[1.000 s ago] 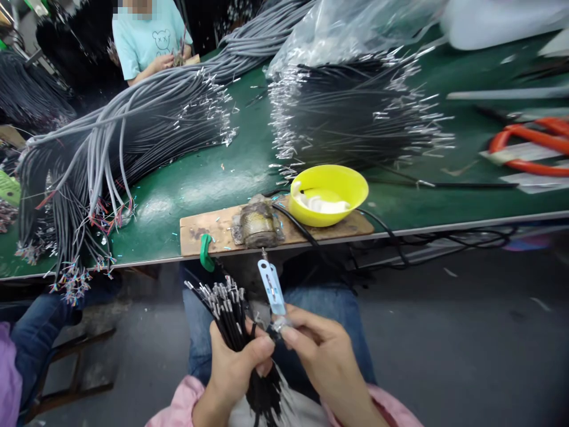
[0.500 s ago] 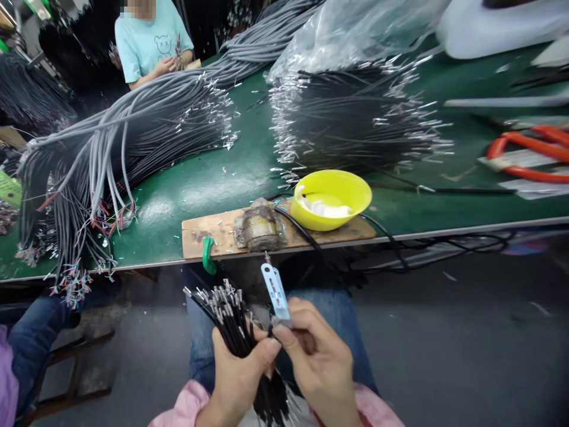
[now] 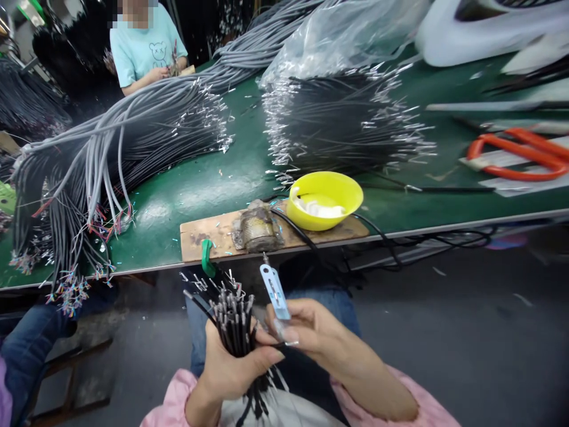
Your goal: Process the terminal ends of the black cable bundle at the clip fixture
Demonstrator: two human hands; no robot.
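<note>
My left hand [image 3: 233, 370] is wrapped round a bundle of black cables [image 3: 235, 323] with silvery stripped ends pointing up. Its thumb lies along one cable that sticks out to the right, its pale end by my right fingers. My right hand [image 3: 320, 332] has its fingers curled in a pinch just below a light-blue plastic clip [image 3: 274, 290]. Its fingertips are smeared by motion, so what they hold is unclear. By a metal tip, the clip joins a small motor [image 3: 258, 230] mounted on a wooden board [image 3: 198, 240] at the table edge.
A yellow bowl [image 3: 326, 204] with white stuff inside stands on the board, beside a green clamp [image 3: 207, 258]. Black cables [image 3: 338, 124] and grey cables [image 3: 111, 136] lie piled on the green table. Orange-handled scissors [image 3: 511, 154] lie right. A co-worker [image 3: 142, 47] sits opposite.
My right hand has turned, with its forearm swung out to the right. One cable end now points right from under my left thumb. The whole view has shifted slightly.
</note>
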